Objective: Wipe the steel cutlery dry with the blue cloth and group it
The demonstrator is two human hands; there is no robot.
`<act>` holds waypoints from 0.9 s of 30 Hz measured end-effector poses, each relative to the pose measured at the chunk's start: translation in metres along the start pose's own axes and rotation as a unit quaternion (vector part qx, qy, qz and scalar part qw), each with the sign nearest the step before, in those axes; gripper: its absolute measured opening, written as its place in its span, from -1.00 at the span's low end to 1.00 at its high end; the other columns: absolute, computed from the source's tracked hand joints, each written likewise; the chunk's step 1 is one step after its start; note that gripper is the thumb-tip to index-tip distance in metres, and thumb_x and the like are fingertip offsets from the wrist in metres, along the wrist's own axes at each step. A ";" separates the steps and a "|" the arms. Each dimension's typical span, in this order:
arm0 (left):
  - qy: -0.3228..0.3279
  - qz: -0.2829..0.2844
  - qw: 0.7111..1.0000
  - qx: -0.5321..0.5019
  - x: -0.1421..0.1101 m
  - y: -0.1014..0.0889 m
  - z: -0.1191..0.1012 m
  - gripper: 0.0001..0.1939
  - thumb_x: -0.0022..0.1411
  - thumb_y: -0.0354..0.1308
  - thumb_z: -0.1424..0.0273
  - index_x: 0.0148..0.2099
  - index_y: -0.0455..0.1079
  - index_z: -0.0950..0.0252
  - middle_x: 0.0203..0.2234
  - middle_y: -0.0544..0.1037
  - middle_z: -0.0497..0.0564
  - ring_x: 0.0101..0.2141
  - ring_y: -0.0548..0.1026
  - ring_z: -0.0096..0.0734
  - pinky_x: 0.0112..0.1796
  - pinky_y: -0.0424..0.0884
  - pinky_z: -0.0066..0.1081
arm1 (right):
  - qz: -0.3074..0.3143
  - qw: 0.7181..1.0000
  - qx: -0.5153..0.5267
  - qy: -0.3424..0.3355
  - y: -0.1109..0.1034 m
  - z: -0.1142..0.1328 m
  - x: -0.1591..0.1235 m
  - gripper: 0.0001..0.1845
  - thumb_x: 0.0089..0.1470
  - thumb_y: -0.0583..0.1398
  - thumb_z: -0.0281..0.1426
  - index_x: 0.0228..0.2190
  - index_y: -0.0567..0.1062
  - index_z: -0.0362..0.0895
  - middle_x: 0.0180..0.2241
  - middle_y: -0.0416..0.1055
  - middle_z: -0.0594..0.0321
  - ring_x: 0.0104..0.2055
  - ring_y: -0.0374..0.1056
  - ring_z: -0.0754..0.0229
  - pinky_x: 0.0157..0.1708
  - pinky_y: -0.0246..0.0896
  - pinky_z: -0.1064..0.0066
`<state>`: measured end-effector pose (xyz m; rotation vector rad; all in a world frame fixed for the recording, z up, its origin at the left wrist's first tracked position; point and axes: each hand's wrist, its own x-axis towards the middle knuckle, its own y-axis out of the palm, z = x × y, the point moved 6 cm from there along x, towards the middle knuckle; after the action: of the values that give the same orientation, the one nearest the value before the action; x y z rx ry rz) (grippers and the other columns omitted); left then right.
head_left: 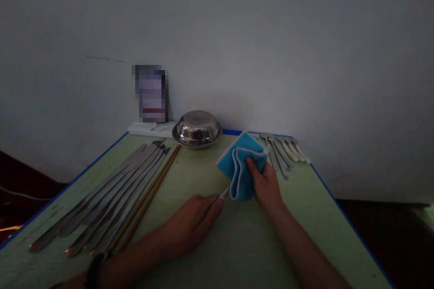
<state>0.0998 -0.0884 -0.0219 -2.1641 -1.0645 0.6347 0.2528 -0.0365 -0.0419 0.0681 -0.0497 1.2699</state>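
Note:
My left hand (195,221) is closed around the handle of a slim metal utensil (224,193), with only a short length showing between the fingers and the cloth. In my right hand (266,185) is a folded blue cloth (242,167) with pale edging, pinched with the thumb on top. The cloth wraps the utensil's far part, so I cannot tell its kind. Both hands are above the middle of the green tabletop (217,253). Left of them lie several long metal knives (111,198) and a pair of brown chopsticks (152,194).
A shiny metal bowl (198,126) sits upside down near the wall. Behind the cloth, at the back right, lie several spoons (280,156) and white-handled utensils (293,149). A blurred upright device (152,95) leans at the back left. Blue trim (349,221) edges the table.

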 end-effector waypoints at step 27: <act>-0.044 0.163 0.815 -0.555 0.006 0.026 0.011 -0.64 0.20 -0.11 0.08 -0.44 0.09 0.27 -0.67 0.02 -0.22 -0.68 0.00 -0.64 -0.67 -0.01 -0.59 | -0.018 0.983 0.169 0.071 -0.004 0.006 0.004 -0.62 -0.18 0.25 -0.20 -0.27 0.45 -0.11 -0.34 0.49 0.27 -0.34 0.38 0.20 -0.21 0.24 0.30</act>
<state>0.1088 -0.0921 -0.0488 -3.4105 -1.2984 0.2285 0.2576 -0.0347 -0.0357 0.2702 0.2894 1.2334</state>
